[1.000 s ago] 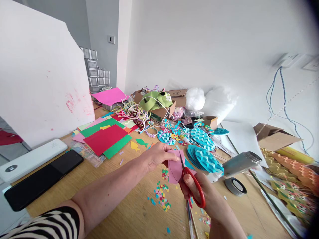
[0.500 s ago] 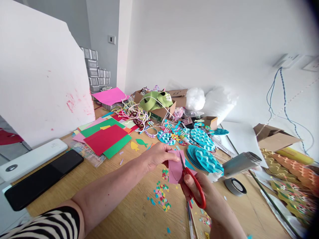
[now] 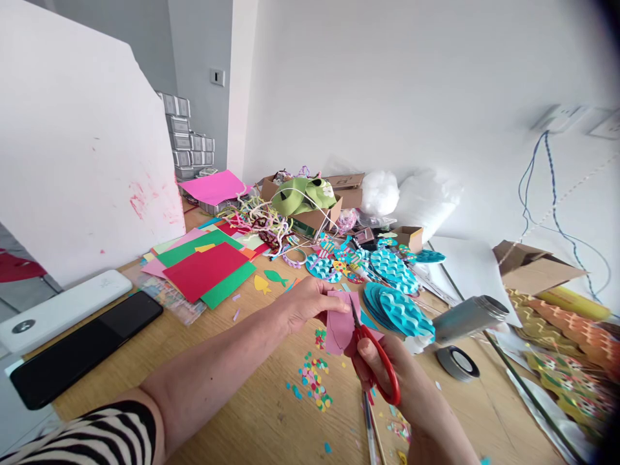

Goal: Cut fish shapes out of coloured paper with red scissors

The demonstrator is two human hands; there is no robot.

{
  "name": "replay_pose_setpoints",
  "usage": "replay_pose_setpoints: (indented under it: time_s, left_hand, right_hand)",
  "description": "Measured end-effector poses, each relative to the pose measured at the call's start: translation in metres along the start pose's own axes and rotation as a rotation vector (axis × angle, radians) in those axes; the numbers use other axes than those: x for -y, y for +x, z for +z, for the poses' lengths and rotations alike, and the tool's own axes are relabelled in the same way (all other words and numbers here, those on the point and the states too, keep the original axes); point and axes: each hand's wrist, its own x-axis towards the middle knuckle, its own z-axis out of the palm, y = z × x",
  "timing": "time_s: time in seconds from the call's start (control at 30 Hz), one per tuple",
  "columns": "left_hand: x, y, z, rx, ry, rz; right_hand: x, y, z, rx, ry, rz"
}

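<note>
We hold the small pink sheet of paper (image 3: pixel 338 329) above the wooden bench (image 3: pixel 252 400), in front of us. Our left hand (image 3: pixel 306 303) pinches its upper part, thumb on top. Our right hand (image 3: pixel 407 368) is closed around the red handles of the metal scissors (image 3: pixel 393 381), whose dark blades lie at the paper's right side; how far apart the blades stand, we cannot tell. A thin dark line curves across the pink sheet, drawn or cut, we cannot say which. Below our hands we see scattered round multicoloured paper dots (image 3: pixel 317 387). Beyond our left forearm lie the yellow fish-shaped paper cutout (image 3: pixel 261 284) and the green fish-shaped paper cutout (image 3: pixel 276 278), side by side. Near our right hand sit the stacked blue wavy paper ovals (image 3: pixel 397 313), with the grey metal cylindrical bottle (image 3: pixel 467 321) lying on its side just beside them.
</note>
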Motion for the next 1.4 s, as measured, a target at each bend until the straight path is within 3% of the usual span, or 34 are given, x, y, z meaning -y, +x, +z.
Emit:
replay_pose_setpoints:
  time_s: [1.1,1.4]
  left_hand:
    - [0.0030,0.0003,0.0007,0.037,-0.063,-0.030]
    - [0.0048,0.0003,0.0008,0.002,-0.078,-0.006]
  right_hand:
    - [0.0078,-0.0011,-0.0012,0.001,0.004,0.007]
    - [0.0041,-0.0006,0.0000,0.007,0.014,0.019]
